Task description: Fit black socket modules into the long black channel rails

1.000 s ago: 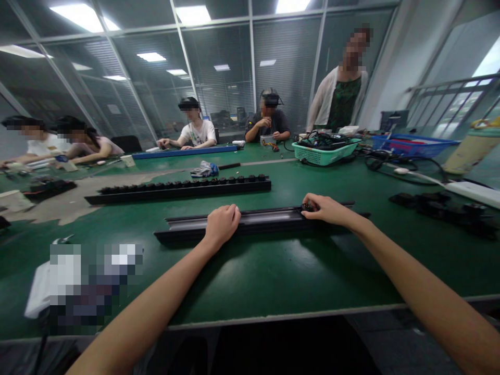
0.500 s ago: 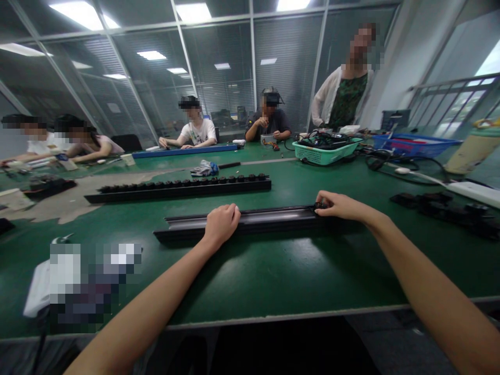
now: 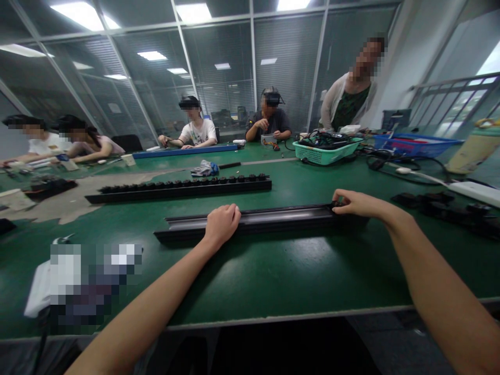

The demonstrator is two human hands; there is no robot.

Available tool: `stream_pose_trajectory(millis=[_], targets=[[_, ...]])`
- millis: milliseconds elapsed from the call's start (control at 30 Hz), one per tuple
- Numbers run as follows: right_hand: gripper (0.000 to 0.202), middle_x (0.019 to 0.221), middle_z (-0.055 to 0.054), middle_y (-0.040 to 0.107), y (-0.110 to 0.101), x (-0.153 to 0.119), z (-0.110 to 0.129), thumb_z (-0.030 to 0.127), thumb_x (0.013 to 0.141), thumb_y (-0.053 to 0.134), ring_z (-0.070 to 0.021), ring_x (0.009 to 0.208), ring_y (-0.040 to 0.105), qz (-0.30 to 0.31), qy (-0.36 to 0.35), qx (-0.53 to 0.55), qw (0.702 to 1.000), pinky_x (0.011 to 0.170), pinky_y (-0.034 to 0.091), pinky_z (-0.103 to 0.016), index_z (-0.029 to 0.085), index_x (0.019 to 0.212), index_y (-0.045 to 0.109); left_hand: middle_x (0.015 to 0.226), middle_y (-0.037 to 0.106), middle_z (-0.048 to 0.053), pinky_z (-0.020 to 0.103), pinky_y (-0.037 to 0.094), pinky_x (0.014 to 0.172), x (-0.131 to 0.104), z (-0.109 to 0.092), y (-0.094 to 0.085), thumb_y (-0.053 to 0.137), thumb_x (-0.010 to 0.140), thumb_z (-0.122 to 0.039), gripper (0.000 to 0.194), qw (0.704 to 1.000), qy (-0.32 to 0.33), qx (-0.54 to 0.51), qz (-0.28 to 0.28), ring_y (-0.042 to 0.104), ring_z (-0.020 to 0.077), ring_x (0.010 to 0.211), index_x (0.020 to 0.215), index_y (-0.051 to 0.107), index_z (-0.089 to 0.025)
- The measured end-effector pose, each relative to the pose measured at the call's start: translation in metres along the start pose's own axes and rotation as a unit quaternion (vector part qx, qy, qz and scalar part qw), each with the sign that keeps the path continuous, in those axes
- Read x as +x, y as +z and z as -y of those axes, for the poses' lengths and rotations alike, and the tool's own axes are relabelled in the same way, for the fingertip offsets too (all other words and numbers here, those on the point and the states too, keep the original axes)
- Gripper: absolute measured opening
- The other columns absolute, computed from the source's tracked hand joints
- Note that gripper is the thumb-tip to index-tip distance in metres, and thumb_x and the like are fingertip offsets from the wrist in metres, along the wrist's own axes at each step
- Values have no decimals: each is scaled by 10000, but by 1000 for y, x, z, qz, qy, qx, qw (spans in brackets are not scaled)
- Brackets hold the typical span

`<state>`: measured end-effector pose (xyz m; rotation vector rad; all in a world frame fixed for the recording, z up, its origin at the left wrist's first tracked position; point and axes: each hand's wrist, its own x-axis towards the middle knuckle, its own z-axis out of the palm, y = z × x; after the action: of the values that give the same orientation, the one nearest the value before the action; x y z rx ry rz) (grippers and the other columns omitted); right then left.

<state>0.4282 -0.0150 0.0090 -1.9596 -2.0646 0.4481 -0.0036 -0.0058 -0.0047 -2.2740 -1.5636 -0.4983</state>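
A long black channel rail (image 3: 281,221) lies across the green table in front of me, its grey inner groove facing up. My left hand (image 3: 222,225) is closed over the rail left of its middle, gripping it. Near the rail's right end, my right hand (image 3: 353,202) pinches a small black part (image 3: 336,205) at the groove. The fingers partly hide that part, so its exact shape cannot be made out. Farther back lies a second black rail (image 3: 179,194), with a row of several small black knob-like pieces along its top.
A heap of black parts (image 3: 449,208) lies at the right. Behind are a green basket (image 3: 326,153) of cables, a blue tray (image 3: 414,147), and a power strip (image 3: 476,192). A glove (image 3: 205,168) lies beyond the second rail. Several people sit across the table; one person (image 3: 347,99) stands.
My right hand has slid rightward along the rail with the small black part. My left hand has stayed in place. The standing person leans farther to the right.
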Motion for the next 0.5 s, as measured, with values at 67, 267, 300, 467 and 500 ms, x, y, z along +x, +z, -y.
stream_pose_trajectory(millis=[67, 267, 300, 467, 500], targets=[[345, 760, -15, 642, -4, -1, -7, 467, 716, 644, -199, 684, 607, 7, 9, 2, 1000, 584, 429, -296, 236, 965, 581, 871, 690, 59, 301, 357, 652, 0, 1, 1, 267, 1031, -349, 402, 1000, 0, 3, 0, 633, 199, 794, 868, 606, -206], [297, 817, -51, 650, -22, -8, -32, 404, 744, 618, -226, 771, 613, 21, 50, -31, 998, 668, 444, -321, 217, 971, 574, 862, 689, 53, 305, 344, 639, 1, 2, 2, 270, 1030, -347, 392, 1000, 3, 4, -6, 630, 198, 783, 862, 596, -207], [288, 829, -57, 650, -26, -10, -37, 390, 755, 616, -228, 776, 610, 21, 54, -43, 997, 682, 441, -326, 215, 979, 573, 860, 688, 54, 307, 341, 637, 1, 1, 2, 270, 1030, -345, 392, 1000, 3, 5, -5, 630, 199, 781, 858, 594, -207], [232, 915, -106, 668, -41, -14, -82, 341, 790, 643, -241, 796, 609, 28, 92, -107, 990, 706, 419, -343, 205, 969, 585, 856, 685, 56, 309, 331, 635, 1, 1, 1, 266, 1030, -344, 393, 1000, 7, 6, -7, 628, 199, 781, 855, 589, -205], [216, 912, -119, 673, -42, -15, -97, 315, 776, 669, -243, 789, 612, 34, 114, -115, 986, 702, 415, -345, 199, 939, 589, 856, 685, 57, 309, 331, 635, 1, 1, 1, 267, 1030, -343, 392, 1000, 7, 6, -7, 628, 200, 781, 857, 590, -205]])
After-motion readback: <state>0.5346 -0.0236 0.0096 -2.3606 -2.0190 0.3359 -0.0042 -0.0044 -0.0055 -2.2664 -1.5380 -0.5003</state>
